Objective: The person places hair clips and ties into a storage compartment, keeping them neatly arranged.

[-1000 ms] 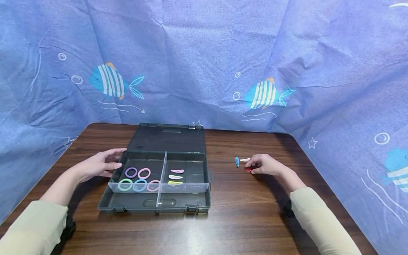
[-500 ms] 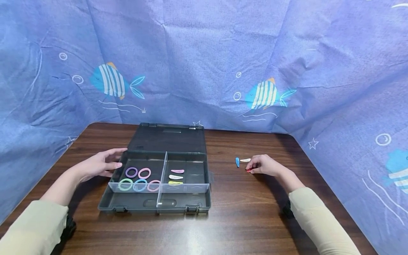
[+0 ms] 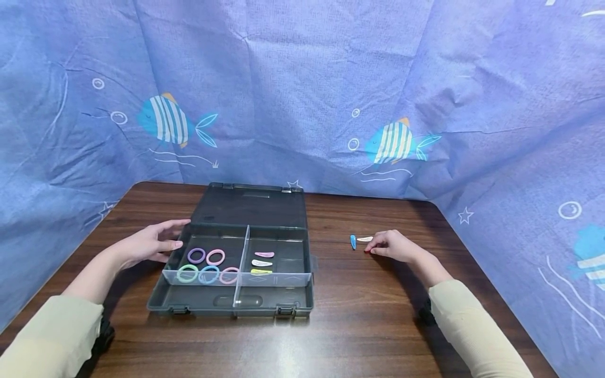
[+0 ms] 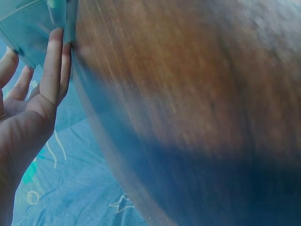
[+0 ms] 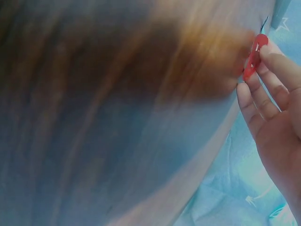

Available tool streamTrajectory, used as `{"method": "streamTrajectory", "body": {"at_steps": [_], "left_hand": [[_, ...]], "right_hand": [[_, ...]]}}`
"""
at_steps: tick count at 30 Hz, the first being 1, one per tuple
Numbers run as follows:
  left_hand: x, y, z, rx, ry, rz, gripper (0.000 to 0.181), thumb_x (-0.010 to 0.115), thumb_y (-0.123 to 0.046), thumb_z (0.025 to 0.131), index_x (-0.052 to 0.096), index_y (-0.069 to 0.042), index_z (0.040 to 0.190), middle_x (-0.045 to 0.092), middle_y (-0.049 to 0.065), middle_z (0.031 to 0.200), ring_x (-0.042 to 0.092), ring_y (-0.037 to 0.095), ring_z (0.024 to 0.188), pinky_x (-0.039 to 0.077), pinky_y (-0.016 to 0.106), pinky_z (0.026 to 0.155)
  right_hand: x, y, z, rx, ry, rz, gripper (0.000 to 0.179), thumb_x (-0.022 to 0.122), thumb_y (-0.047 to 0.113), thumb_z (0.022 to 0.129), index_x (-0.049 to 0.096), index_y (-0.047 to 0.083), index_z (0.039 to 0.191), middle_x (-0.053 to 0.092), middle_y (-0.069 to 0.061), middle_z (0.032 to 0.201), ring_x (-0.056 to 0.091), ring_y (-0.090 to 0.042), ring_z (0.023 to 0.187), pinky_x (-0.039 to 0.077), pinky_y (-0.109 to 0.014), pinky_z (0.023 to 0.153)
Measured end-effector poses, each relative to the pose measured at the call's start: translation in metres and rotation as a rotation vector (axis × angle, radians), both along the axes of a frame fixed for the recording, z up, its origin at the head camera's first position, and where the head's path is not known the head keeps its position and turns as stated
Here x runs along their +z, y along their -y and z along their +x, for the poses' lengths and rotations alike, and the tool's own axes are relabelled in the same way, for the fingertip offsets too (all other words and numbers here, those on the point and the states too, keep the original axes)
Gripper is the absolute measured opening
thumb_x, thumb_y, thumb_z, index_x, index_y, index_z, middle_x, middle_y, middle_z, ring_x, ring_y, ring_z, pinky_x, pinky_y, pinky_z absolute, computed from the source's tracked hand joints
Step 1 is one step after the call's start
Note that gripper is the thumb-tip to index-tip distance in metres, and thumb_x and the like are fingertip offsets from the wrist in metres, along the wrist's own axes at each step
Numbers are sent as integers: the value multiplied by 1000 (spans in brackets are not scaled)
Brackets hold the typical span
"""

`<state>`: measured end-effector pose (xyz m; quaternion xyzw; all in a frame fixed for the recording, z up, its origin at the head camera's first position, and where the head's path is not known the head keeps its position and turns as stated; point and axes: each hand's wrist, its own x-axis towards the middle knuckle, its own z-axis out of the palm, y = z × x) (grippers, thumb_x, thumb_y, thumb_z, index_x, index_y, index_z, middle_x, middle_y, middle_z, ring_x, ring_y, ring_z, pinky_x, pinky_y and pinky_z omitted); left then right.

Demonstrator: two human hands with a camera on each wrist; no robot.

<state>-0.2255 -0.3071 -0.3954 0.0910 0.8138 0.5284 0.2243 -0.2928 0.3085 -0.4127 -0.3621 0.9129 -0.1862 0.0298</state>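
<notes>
My right hand (image 3: pixel 394 245) pinches a red snap hair clip (image 5: pixel 255 55) between thumb and fingers, low over the table. Just beyond those fingers lie a blue hair clip (image 3: pixel 353 242) and a white hair clip (image 3: pixel 365 239). With fingers nearly straight, my left hand (image 3: pixel 148 244) touches the left side of a grey see-through box (image 3: pixel 283 245), whose lid is folded back. In the left wrist view its fingertips (image 4: pixel 56 35) rest against the box wall. Inside the box's back right compartment are pink, white and yellow hair clips (image 3: pixel 262 263).
Several coloured hair ties (image 3: pixel 209 274) lie in the back left compartment. Clear dividers (image 3: pixel 283 279) split the box. A brown wooden table (image 3: pixel 368 325) carries everything, and a blue fish-print cloth (image 3: pixel 302 105) hangs behind and beside it.
The fingers of my right hand have closed in on the red hair clip, which shows less in the head view. My left hand stays at the box. The head view has shifted slightly.
</notes>
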Motion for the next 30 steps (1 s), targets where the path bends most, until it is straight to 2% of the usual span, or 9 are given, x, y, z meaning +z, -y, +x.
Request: {"method": "streamTrajectory", "body": {"at_steps": [8, 16, 22, 30], "left_hand": [[-3, 3, -1, -10, 7, 25, 72, 55, -19, 97, 9, -6, 152, 22, 34, 147, 54, 37, 115, 52, 49, 84], [-4, 2, -1, -11, 11, 42, 73, 54, -18, 97, 9, -6, 152, 21, 35, 147, 54, 36, 115, 53, 49, 84], [-4, 2, -1, -10, 7, 40, 73, 55, -18, 97, 9, -5, 152, 21, 35, 147, 54, 36, 114, 53, 49, 84], [-1, 1, -1, -7, 1, 9, 73, 55, -20, 97, 9, -7, 152, 22, 34, 147, 53, 37, 116, 52, 49, 85]], "right_hand": [[-3, 1, 0, 23, -77, -15, 10, 70, 7, 83, 74, 14, 88, 70, 2, 86, 60, -6, 81, 49, -27, 72], [0, 5, 1, 4, -51, -16, 12, 70, 7, 83, 75, 15, 90, 71, 5, 88, 62, -7, 85, 51, -28, 74], [11, 13, 4, -25, -29, -33, 11, 70, 7, 84, 75, 14, 90, 72, 5, 88, 63, -7, 84, 52, -28, 74], [32, 24, 12, -95, -18, -105, 11, 69, 7, 84, 75, 14, 91, 71, 3, 87, 59, -3, 73, 51, -23, 64]]}}
